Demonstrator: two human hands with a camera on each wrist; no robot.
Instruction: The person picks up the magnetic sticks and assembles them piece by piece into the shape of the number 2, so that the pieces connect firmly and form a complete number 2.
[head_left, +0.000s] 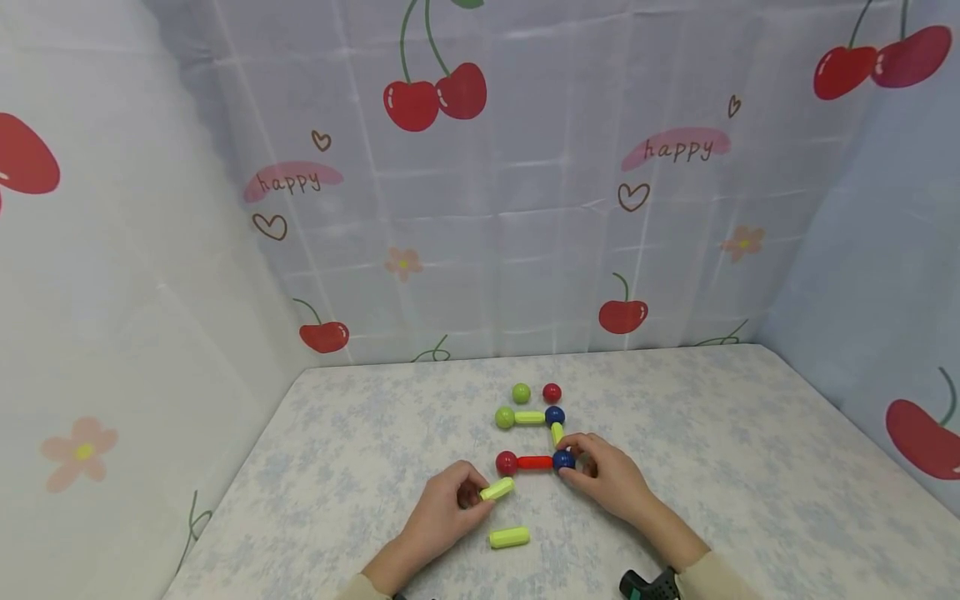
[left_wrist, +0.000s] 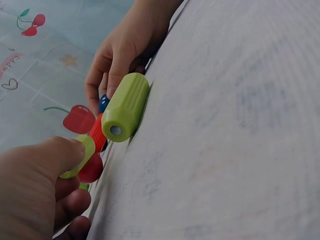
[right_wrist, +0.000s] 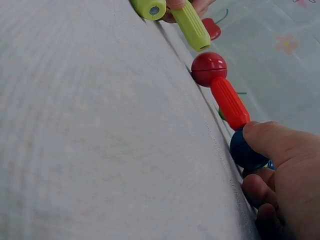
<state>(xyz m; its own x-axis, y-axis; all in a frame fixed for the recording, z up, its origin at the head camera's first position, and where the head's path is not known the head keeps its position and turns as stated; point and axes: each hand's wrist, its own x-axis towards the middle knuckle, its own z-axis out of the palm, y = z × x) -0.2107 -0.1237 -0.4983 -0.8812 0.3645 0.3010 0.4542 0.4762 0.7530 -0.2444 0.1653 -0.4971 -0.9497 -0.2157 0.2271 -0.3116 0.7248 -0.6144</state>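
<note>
My left hand [head_left: 446, 508] pinches a yellow-green rod [head_left: 498, 489] between thumb and fingers. Its far tip sits close to a red ball [head_left: 507, 463], with a small gap showing in the right wrist view. From that ball a red rod [head_left: 535, 462] runs right to a blue ball [head_left: 563, 460], which my right hand [head_left: 611, 479] grips with thumb and fingers. Behind it, another yellow-green rod [head_left: 557, 434] leads up to a second blue ball [head_left: 555, 416]. A further yellow-green rod [head_left: 529, 417] joins that one to a green ball [head_left: 505, 417].
Nearer the front lies a loose yellow-green rod [left_wrist: 126, 107] with a silvery disc in its end. A loose green ball [head_left: 521, 392] and a loose red ball [head_left: 552, 392] stand behind the joined pieces. Printed curtains [head_left: 510, 208] enclose the table [head_left: 360, 442] at back and sides.
</note>
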